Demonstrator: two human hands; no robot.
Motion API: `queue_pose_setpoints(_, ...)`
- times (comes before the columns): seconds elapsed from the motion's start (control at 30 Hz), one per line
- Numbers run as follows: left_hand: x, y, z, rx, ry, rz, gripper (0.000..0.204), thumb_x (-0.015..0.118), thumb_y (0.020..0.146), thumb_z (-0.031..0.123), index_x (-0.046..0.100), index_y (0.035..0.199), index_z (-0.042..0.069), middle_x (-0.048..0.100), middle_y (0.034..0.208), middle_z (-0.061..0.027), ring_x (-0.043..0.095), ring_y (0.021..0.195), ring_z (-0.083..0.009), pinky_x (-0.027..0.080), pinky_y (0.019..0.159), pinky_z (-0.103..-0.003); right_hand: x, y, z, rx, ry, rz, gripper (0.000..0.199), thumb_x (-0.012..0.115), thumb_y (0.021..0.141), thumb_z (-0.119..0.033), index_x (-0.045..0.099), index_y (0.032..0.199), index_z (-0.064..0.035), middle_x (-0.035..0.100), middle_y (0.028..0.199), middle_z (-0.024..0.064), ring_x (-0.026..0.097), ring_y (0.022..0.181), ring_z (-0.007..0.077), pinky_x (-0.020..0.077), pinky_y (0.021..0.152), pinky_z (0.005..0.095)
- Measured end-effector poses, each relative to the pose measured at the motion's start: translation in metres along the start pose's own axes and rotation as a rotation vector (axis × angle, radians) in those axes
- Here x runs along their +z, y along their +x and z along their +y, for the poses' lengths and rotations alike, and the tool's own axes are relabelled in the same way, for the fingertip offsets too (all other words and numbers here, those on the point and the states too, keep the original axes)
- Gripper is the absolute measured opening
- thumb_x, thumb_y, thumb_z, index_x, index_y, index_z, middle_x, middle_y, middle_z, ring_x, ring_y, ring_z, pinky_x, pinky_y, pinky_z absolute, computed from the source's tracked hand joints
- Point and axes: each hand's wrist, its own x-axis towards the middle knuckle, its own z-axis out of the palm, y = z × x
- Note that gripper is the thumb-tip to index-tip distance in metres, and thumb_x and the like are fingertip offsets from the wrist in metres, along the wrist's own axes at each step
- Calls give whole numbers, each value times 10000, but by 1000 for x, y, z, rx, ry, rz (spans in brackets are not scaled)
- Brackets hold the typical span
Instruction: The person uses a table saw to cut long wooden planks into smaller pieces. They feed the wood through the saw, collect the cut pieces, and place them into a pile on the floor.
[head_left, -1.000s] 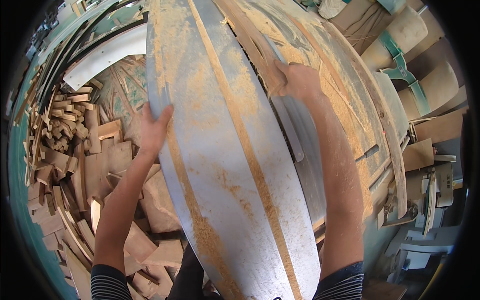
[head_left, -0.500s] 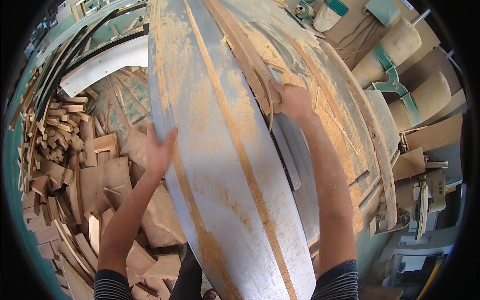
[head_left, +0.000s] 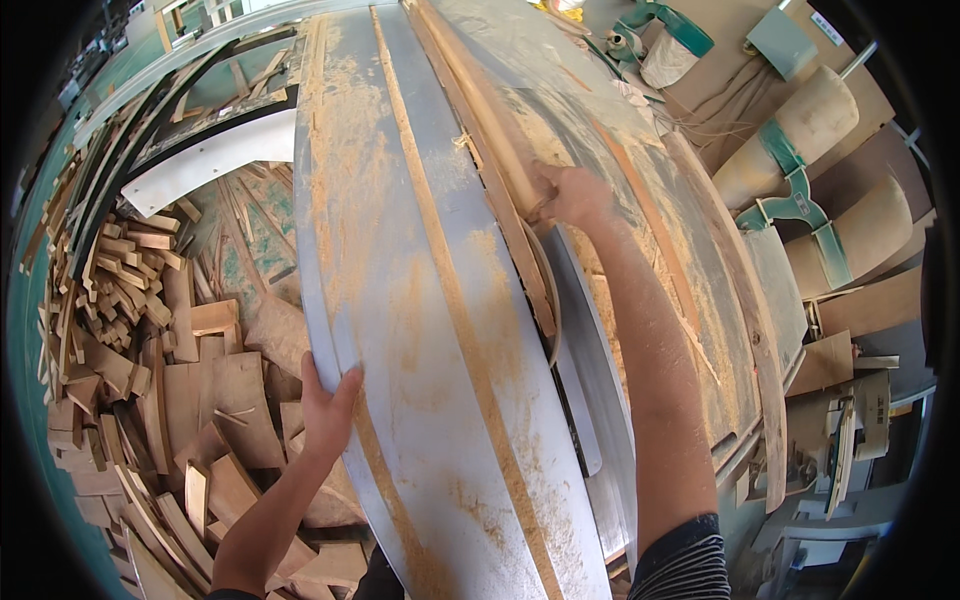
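My right hand [head_left: 578, 203] is closed round the near end of a long wooden board [head_left: 490, 120], which runs away from me along the saw table's right part. Just left of the board lies a narrow wooden strip [head_left: 515, 255] with a rough edge. A thin curved rim [head_left: 552, 300] shows beside the strip's near end; its kind is unclear. My left hand [head_left: 328, 408] rests at the left edge of the long grey metal table [head_left: 420, 380], thumb on top and index finger stretched along the outer side. Its other fingers are partly hidden. Sawdust streaks the metal.
Wooden offcuts [head_left: 130, 260] lie heaped on the floor to the left, below a white metal plate [head_left: 210, 170]. Sawdust covers the right table part, bordered by a long wooden rail [head_left: 735, 270]. Beyond stand dust-collector bags [head_left: 790, 125] with green fittings and leaning panels [head_left: 865, 305].
My right hand and the board have moved away from me along the table, while the rough strip stays put. The view has tilted, so the table appears lower. My left hand still rests at the edge.
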Motion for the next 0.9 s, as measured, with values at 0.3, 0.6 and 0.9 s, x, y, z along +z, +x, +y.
queue_pose_setpoints(0.3,4,-4,-5,-110,-43,6,821,703,960,202,204,1540,-95,500,1373,-168,510,1208,-204,433,1044,-328,24,52,62,-36,461,-20,543,618,815,-118,622,1357,-93,715,1091,223,661,1062,411,512,934,472)
queue_pose_setpoints(0.6,-1,-5,-18,-42,51,50,809,741,938,242,279,1499,-113,557,1302,-176,546,1161,-205,457,1014,-328,30,55,40,53,270,142,373,731,784,-290,730,1064,-43,731,1001,189,694,965,354,532,832,431)
queue_pose_setpoints(0.9,-5,-4,-20,24,83,39,870,736,926,278,243,1507,-141,595,1309,-258,592,1191,-250,462,1028,-348,-79,-68,107,210,796,177,494,698,853,-253,679,1235,60,703,898,96,630,762,174,488,680,320)
